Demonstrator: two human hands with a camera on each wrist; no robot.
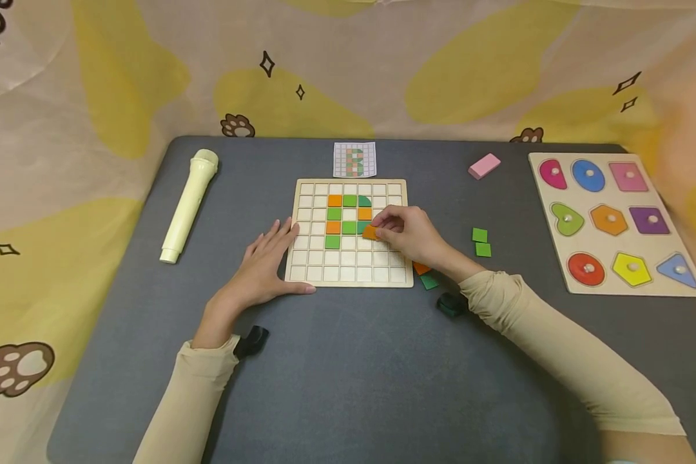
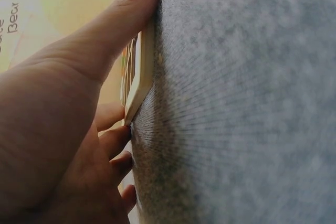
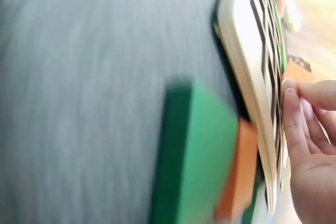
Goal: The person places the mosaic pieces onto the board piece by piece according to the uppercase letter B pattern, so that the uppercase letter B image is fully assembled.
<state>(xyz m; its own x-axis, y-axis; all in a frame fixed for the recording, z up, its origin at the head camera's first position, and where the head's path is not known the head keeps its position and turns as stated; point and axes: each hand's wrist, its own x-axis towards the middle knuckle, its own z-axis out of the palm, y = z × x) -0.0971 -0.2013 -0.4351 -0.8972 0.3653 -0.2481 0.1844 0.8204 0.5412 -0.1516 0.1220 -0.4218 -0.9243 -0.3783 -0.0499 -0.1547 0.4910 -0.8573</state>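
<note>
A wooden grid board point(image 1: 316, 258) lies on the table, with several orange, green and teal tiles set in its upper middle squares. My right hand point(image 1: 412, 232) pinches an orange tile point(image 1: 370, 232) between thumb and fingertips. That tile is slightly tilted over the board, right beside a teal tile point(image 1: 361, 227); the right wrist view also shows the pinched orange tile point(image 3: 297, 72). On the board's left side rests my left hand point(image 1: 263, 267), fingers spread and mostly straight, touching the left edge. Its thumb lies along the front left corner.
A small pattern card point(image 1: 355, 160) lies behind the board. Two light green tiles point(image 1: 481, 242) sit to the right, and a dark green tile point(image 1: 429, 281) and an orange one lie partly under my right forearm. Around them are a pink block point(image 1: 484, 166), a shape puzzle point(image 1: 600, 254) and a cream microphone-like stick point(image 1: 189, 206).
</note>
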